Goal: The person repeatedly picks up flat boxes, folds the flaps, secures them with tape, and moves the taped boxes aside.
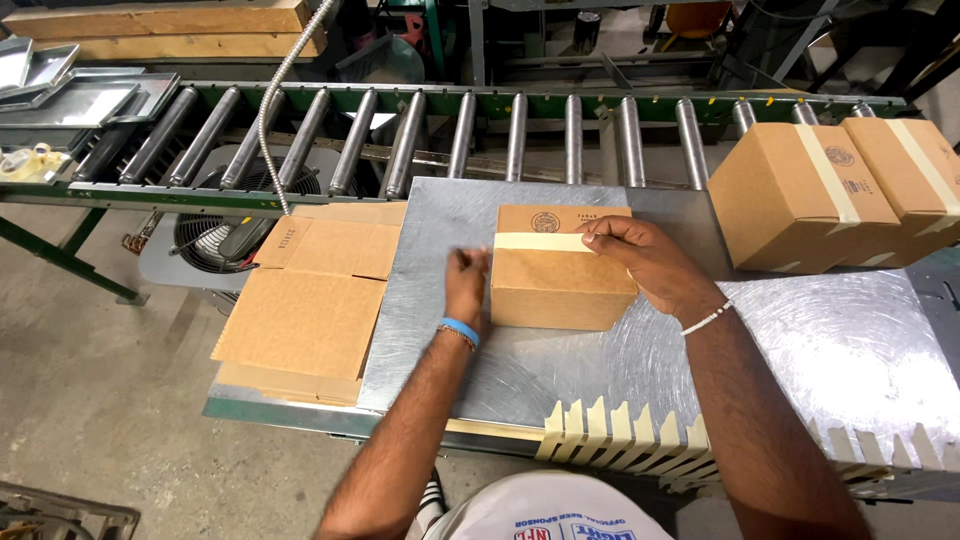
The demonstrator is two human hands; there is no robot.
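both hands (466,285) (648,265) on small cardboard box (560,285), tape strip (540,241) crosswise

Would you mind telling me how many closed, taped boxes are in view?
3. One box lies on the metal table between the left hand and right hand. Two boxes sit side by side at the right. Others may be out of frame.

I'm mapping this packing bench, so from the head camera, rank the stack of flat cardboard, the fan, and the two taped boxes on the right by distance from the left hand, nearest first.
From the left hand:
1. Flat cardboard stack, just to its left.
2. Fan, farther left, below the rollers.
3. Taped boxes, far right, beyond the other hand.
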